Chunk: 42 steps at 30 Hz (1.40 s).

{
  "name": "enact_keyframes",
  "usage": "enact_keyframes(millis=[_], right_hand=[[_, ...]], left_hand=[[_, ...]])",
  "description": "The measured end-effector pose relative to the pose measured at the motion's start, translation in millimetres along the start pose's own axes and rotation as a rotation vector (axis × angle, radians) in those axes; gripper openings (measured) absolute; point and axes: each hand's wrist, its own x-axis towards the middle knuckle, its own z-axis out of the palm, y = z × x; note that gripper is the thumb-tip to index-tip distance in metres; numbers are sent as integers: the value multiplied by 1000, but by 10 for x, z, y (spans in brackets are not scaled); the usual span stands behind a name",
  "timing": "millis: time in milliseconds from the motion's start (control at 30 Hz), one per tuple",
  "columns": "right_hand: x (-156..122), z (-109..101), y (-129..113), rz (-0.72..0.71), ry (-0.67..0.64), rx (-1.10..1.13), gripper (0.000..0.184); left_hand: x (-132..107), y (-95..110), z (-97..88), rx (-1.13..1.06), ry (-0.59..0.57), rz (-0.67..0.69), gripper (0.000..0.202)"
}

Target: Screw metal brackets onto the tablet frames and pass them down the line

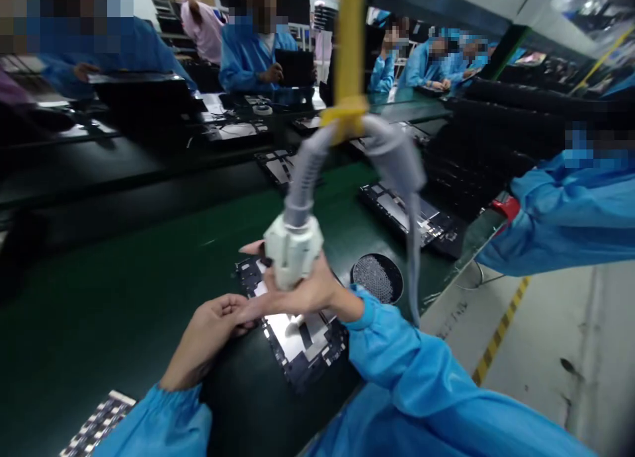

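My right hand (302, 291) grips the body of a white electric screwdriver (292, 249) that hangs on grey hoses from a yellow overhead strap (348, 47). Its tip points down at an open laptop base (297, 341) lying on the dark green belt (124, 298). My left hand (213, 328) rests at the left edge of that base, fingers curled loosely and together, touching my right hand's fingers. I cannot make out anything held in it. Both sleeves are blue.
A round black dish of small screws (377, 277) sits just right of the base. Another open laptop base (411, 215) lies further along the belt, with more beyond. A co-worker's blue sleeve (560, 212) reaches in at right. Several people work across the line. A keyboard corner (96, 424) shows bottom left.
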Motion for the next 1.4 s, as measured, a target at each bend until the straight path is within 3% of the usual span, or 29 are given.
enact_keyframes(millis=[67, 167, 267, 367, 500, 633, 1033, 1200, 1333, 1400], right_hand=[[-146, -361, -121, -40, 174, -52, 31], [-306, -910, -104, -65, 484, -87, 22], [-348, -1279, 59, -85, 605, -86, 21], [-315, -1408, 206, -79, 652, -129, 25], [-257, -1380, 286, -38, 652, -141, 28], [-240, -1344, 307, -2, 627, -137, 25], [-250, -1307, 278, 30, 630, -173, 23], [-199, -1169, 45, -118, 596, -125, 24], [-93, -781, -55, -154, 408, 15, 27], [-28, -529, -42, -130, 301, 60, 28]], left_hand=[[-61, 22, 14, -81, -35, -46, 42], [-135, 59, 68, -170, -18, -69, 44], [-130, 73, 131, -79, -2, -84, 49], [-99, 57, 161, 101, 57, -94, 55], [-130, 26, 158, 306, 127, -74, 57], [-201, 44, 171, 471, 80, -60, 58], [-205, -6, 97, 399, -73, -76, 64], [-232, -31, 161, 387, 2, 74, 52], [-327, -24, 317, 301, 210, 403, 31], [-372, -24, 421, 269, 220, 560, 22]])
